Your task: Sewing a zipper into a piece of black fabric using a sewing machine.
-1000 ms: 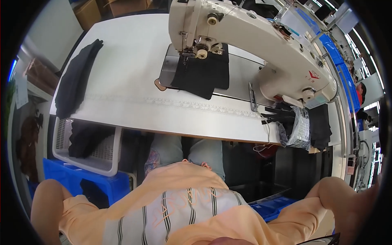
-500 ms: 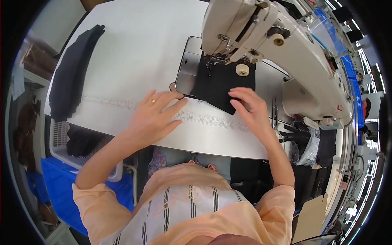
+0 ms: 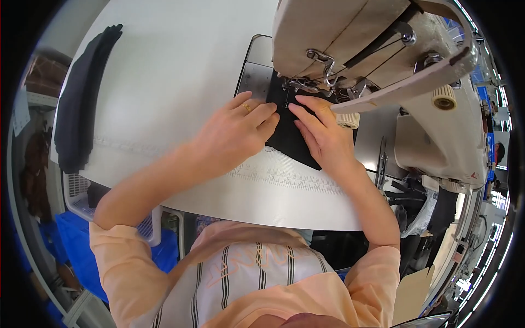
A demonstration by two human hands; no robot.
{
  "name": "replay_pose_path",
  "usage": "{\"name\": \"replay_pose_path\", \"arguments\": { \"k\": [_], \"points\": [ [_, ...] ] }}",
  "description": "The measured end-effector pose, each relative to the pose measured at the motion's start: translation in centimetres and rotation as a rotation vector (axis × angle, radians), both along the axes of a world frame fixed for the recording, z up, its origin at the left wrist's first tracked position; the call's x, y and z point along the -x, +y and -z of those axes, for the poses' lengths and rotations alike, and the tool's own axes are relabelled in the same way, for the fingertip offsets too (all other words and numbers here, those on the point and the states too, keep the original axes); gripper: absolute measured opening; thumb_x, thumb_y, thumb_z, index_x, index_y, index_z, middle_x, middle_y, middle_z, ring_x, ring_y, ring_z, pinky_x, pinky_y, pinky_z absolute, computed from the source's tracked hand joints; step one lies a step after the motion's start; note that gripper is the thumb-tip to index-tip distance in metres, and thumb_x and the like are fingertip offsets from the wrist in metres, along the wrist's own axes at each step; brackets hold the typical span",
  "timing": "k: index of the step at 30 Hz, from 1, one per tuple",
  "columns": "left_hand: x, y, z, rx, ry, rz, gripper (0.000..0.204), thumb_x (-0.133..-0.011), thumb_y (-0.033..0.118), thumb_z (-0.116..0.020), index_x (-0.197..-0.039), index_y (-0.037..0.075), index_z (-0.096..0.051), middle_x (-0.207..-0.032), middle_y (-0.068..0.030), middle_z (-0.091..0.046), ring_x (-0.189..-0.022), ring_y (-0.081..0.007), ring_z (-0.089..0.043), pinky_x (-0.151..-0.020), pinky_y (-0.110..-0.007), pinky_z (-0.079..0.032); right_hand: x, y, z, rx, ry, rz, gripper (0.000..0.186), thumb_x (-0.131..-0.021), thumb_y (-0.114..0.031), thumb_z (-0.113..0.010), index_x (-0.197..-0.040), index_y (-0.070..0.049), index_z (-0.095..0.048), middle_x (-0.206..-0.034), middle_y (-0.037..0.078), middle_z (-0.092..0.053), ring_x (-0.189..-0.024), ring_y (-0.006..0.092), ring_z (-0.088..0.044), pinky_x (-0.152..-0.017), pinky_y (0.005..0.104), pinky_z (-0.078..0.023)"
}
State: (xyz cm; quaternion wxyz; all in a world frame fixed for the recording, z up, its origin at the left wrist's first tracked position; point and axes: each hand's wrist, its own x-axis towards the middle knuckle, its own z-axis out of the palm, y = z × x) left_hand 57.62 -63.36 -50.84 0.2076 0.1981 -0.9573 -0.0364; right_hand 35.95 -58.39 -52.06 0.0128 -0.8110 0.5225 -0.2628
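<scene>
A black piece of fabric [image 3: 290,143] lies on the sewing machine's bed, its upper part under the presser foot [image 3: 289,101]. My right hand [image 3: 331,134] rests on it with fingers stretched toward the needle area. At the fabric's left edge, my left hand [image 3: 238,128] has its fingertips touching the cloth; a ring is on one finger. Both hands lie with the fingers extended, not gripping. The white sewing machine head [image 3: 350,44] stands just above and hides the fabric's far part.
A stack of black fabric pieces [image 3: 82,104] lies at the left of the white table [image 3: 164,71]. A printed ruler scale [image 3: 284,179] runs along the near side. Below left are a white basket [image 3: 76,191] and blue plastic [image 3: 76,240]. Scissors [image 3: 381,164] lie right of the fabric.
Both hands have moved away from me, toward the presser foot. My left hand has reached the fabric's left edge, and my right has slid farther up the cloth. My head view has come nearer the machine.
</scene>
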Motion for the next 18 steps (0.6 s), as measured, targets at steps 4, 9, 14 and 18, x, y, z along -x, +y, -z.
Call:
{"name": "replay_pose_path", "arguments": {
  "k": [4, 9, 14, 18],
  "points": [
    [0.09, 0.15, 0.21, 0.007, 0.059, -0.032, 0.032, -0.07, 0.004, -0.06, -0.101, -0.003, -0.061, -0.108, -0.0131, -0.058, -0.1, -0.0248, -0.059, -0.095, -0.044, -0.045, 0.06, -0.12, 0.0, 0.06, 0.052, -0.053, 0.034, -0.073, -0.001, -0.067, -0.106, -0.01, -0.065, -0.112, 0.004, -0.062, -0.088, 0.0245, -0.059, -0.074, 0.0327, -0.051],
    [0.06, -0.01, 0.87, -0.024, 0.103, -0.042, 0.033, -0.069, 0.004, -0.061, -0.101, 0.0, -0.062, -0.109, -0.0106, -0.059, -0.1, -0.0233, -0.059, -0.094, -0.044, -0.046, -0.05, -0.16, 0.2, 0.092, 0.047, -0.081, 0.036, -0.068, 0.0, -0.066, -0.103, -0.009, -0.066, -0.113, 0.004, -0.063, -0.073, 0.0255, -0.057, -0.067, 0.0323, -0.05],
    [-0.03, -0.13, 1.05, -0.037, 0.125, -0.03, 0.034, -0.068, 0.005, -0.062, -0.102, 0.001, -0.062, -0.109, -0.0095, -0.059, -0.099, -0.0233, -0.059, -0.094, -0.044, -0.046, -0.25, -0.26, 0.16, 0.038, -0.086, -0.019, 0.037, -0.075, -0.002, -0.065, -0.111, -0.009, -0.062, -0.113, 0.004, -0.063, -0.074, 0.0278, -0.056, -0.068, 0.0336, -0.05],
    [-0.07, -0.02, 0.79, -0.025, 0.104, -0.055, 0.035, -0.07, 0.005, -0.062, -0.104, 0.001, -0.062, -0.109, -0.0091, -0.057, -0.101, -0.0225, -0.058, -0.095, -0.044, -0.045, -0.47, -0.5, -0.01, 0.061, 0.008, 0.002, 0.038, -0.077, -0.003, -0.066, -0.114, -0.01, -0.06, -0.114, 0.004, -0.062, -0.079, 0.0276, -0.057, -0.071, 0.0334, -0.05]
  ]
}}
